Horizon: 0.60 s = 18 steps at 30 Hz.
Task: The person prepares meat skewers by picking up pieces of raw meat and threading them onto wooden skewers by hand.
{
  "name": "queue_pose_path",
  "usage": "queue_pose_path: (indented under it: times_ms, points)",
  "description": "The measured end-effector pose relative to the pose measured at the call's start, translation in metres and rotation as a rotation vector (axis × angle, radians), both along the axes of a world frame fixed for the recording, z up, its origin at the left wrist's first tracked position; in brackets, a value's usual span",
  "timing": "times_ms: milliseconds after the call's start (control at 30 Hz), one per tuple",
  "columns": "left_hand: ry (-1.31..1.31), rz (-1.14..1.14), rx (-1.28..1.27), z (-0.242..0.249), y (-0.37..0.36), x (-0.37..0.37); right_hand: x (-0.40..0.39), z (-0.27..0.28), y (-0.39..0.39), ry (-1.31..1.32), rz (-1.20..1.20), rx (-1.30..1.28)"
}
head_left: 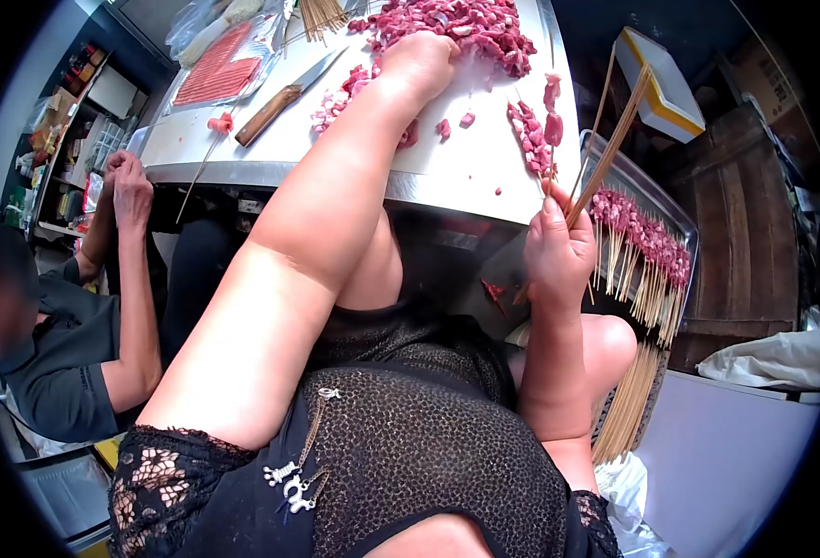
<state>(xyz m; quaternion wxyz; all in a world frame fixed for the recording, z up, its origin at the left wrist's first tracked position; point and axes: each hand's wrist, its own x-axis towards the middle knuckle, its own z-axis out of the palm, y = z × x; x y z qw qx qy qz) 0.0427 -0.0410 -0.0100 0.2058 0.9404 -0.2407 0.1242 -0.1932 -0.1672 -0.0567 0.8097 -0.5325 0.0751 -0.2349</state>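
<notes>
My left hand (419, 63) reaches over the white table (470, 181), its fingers closed at the edge of a pile of cut red meat (484, 28); what they hold, if anything, is hidden. At the table's right edge, my right hand (560, 244) is closed around a bunch of wooden skewers (612, 144). One skewer in that hand carries a few meat pieces (553, 112). Beside it lie threaded meat skewers (527, 138) at the table's edge. A knife (270, 115) with a wooden handle rests left of my left forearm.
A metal tray (680, 214) of meat skewers (640, 232) stands at the right, above bare sticks (628, 400). A white foam box (661, 88) is behind it. Packaged meat (224, 65) lies at the table's left. A co-worker (75, 344) sits at the left, hands near the table edge.
</notes>
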Motion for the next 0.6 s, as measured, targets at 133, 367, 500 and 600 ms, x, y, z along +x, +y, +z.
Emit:
queue_pose_path:
  times_ms: [133, 367, 500, 600]
  points:
    - [0.012, 0.056, 0.081, -0.004, -0.001, 0.0, 0.001, 0.001, 0.005, 0.013, 0.036, 0.02]
    - [0.473, -0.146, -0.665, -0.01, 0.031, -0.013, 0.001, 0.0, 0.011, 0.025, 0.094, 0.042]
    - [0.725, -0.121, -1.017, 0.015, 0.05, -0.035, 0.002, -0.005, 0.015, 0.061, 0.166, 0.029]
    - [0.814, -0.111, -1.241, 0.024, 0.046, -0.051, 0.003, -0.006, 0.02, 0.14, 0.174, 0.023]
